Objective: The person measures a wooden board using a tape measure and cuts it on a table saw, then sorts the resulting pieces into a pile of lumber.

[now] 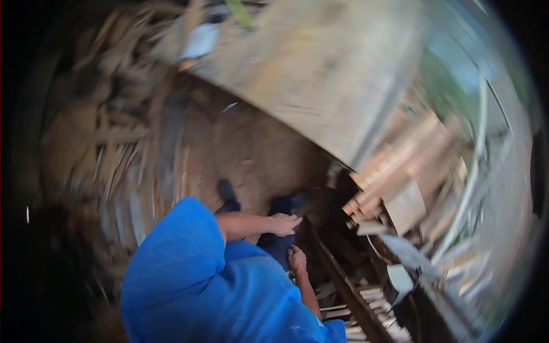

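Observation:
My left hand (284,224) reaches across in front of my body, above my dark trousers, with its fingers stretched out and nothing seen in them. Just below it is my right hand (297,260), held close to my right leg. Its fingers look curled; whether anything is inside them is hidden. Neither hand visibly touches the worktable (303,68), a large pale wooden surface ahead of me. The view is smeared by motion.
Stacked wooden boards (400,151) stand right of the worktable. A long dark rail (343,280) runs along my right side. Wood scraps (120,166) pile up at left. A pale scrap (229,107) lies on the brown floor (246,143); a white item (200,41) is at the table's left.

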